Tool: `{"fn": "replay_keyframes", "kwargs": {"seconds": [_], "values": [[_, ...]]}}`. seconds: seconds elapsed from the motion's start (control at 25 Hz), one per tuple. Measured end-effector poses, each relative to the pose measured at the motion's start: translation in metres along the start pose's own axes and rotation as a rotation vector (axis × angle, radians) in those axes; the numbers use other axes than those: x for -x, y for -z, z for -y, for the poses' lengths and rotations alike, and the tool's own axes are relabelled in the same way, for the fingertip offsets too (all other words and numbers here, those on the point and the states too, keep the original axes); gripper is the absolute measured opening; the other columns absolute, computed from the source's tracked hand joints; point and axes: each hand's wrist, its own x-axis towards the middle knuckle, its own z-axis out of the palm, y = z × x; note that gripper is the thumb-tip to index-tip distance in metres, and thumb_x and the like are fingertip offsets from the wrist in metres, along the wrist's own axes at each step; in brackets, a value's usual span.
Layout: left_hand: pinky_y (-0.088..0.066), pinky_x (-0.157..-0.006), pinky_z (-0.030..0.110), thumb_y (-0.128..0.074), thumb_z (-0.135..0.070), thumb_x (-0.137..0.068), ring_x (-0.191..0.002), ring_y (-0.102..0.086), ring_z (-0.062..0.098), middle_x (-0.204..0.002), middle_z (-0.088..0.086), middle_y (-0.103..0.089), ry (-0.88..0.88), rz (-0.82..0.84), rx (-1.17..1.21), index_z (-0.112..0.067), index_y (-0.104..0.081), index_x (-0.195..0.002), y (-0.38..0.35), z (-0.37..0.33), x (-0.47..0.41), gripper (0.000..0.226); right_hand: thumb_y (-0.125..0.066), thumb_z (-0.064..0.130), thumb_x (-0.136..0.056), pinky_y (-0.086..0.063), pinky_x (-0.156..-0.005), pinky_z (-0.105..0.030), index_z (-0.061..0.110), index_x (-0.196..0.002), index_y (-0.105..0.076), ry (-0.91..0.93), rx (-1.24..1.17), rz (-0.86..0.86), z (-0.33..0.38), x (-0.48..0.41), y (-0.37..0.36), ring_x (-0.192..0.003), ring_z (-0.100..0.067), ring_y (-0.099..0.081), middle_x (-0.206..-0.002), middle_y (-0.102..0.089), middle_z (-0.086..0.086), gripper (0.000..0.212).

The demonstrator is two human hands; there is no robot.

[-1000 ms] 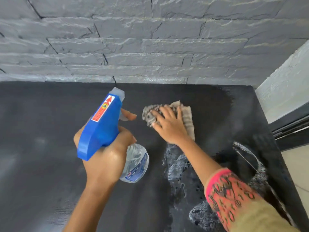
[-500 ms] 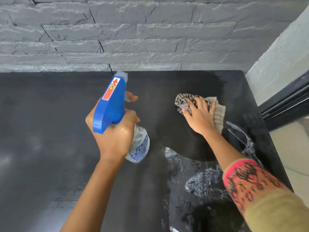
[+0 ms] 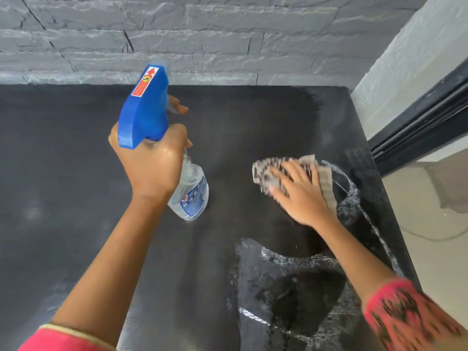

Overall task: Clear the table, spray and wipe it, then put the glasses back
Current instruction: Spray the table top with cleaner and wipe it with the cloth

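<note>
My left hand (image 3: 152,160) grips the neck of a clear spray bottle (image 3: 192,196) with a blue trigger head, held above the black table (image 3: 63,173), one finger on the trigger. My right hand (image 3: 298,193) presses flat on a grey patterned cloth (image 3: 266,171) lying on the table's right side, fingers spread. Wet foamy streaks (image 3: 291,264) lie on the surface near and below the cloth. No glasses are in view.
A grey stone-brick wall (image 3: 202,41) runs along the table's far edge. A white wall and a dark door frame (image 3: 417,115) stand at the right, with pale floor (image 3: 430,236) beyond the table's right edge.
My right hand has slid the cloth rightward and nearer across the wet table. The left hand with the bottle has stayed about where it was.
</note>
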Motion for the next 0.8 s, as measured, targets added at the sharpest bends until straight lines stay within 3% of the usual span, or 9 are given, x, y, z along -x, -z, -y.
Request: {"fn": "replay_keyframes", "kwargs": {"seconds": [0.12,0.28,0.4,0.48,0.6,0.72,0.8], "values": [[-0.042,-0.055,0.013,-0.053,0.013,-0.064,-0.057,-0.058,-0.002,-0.076,-0.011,-0.06,-0.041,0.004,0.006,-0.012,-0.058,-0.074,-0.005,-0.001,0.007,0.028,-0.026,0.053,-0.092,0.002,-0.113,-0.057,0.03,-0.142,-0.035,-0.173,-0.066,-0.064,0.026,-0.051,-0.003,-0.143,-0.022,-0.014,-0.151,-0.029,-0.002,0.056],[-0.044,-0.055,0.016,-0.052,0.01,-0.064,-0.056,-0.057,-0.001,-0.076,-0.008,-0.06,-0.055,0.015,0.018,-0.017,-0.057,-0.073,-0.004,0.0,0.01,0.029,-0.027,0.052,-0.092,-0.002,-0.113,-0.059,0.034,-0.142,-0.032,0.132,-0.07,-0.035,0.086,0.01,-0.01,-0.143,-0.021,-0.016,-0.15,-0.032,-0.002,0.053],[-0.044,-0.054,0.015,-0.052,0.01,-0.064,-0.056,-0.058,-0.001,-0.075,-0.012,-0.061,-0.055,0.017,0.05,-0.015,-0.056,-0.074,-0.003,0.001,0.01,0.028,-0.033,0.051,-0.094,-0.011,-0.113,-0.057,0.036,-0.14,-0.034,0.305,-0.031,-0.002,0.075,0.089,-0.009,-0.141,-0.019,-0.023,-0.146,-0.039,0.001,0.049],[-0.044,-0.054,0.016,-0.051,0.01,-0.063,-0.056,-0.057,-0.002,-0.073,-0.015,-0.061,-0.053,0.011,0.072,-0.013,-0.056,-0.073,-0.005,0.001,0.01,0.026,-0.029,0.054,-0.093,-0.005,-0.114,-0.054,0.037,-0.142,-0.03,0.241,-0.003,0.013,0.041,0.1,-0.006,-0.142,-0.016,-0.018,-0.149,-0.034,0.003,0.051],[-0.046,-0.052,0.021,-0.049,0.008,-0.064,-0.054,-0.056,0.0,-0.074,-0.007,-0.062,-0.051,0.006,0.11,-0.018,-0.055,-0.072,-0.005,-0.001,0.01,0.028,-0.016,0.057,-0.091,0.008,-0.114,-0.051,0.036,-0.145,-0.023,-0.043,-0.005,0.009,0.001,0.046,-0.003,-0.144,-0.017,-0.008,-0.154,-0.022,0.001,0.058],[-0.046,-0.051,0.02,-0.049,0.009,-0.064,-0.057,-0.056,0.0,-0.074,-0.005,-0.061,-0.053,0.015,0.126,-0.02,-0.054,-0.071,-0.004,-0.002,0.012,0.03,-0.022,0.052,-0.093,0.003,-0.113,-0.058,0.029,-0.145,-0.028,-0.236,-0.055,-0.044,0.017,-0.021,-0.004,-0.144,-0.021,-0.01,-0.153,-0.023,-0.003,0.057],[-0.047,-0.051,0.021,-0.049,0.008,-0.064,-0.057,-0.056,0.001,-0.074,-0.006,-0.061,-0.044,0.021,0.134,-0.02,-0.055,-0.07,-0.004,-0.002,0.011,0.029,-0.028,0.049,-0.095,0.003,-0.112,-0.059,0.03,-0.145,-0.027,-0.21,-0.073,-0.039,0.048,-0.035,-0.007,-0.144,-0.021,-0.008,-0.153,-0.022,-0.003,0.053]]}}
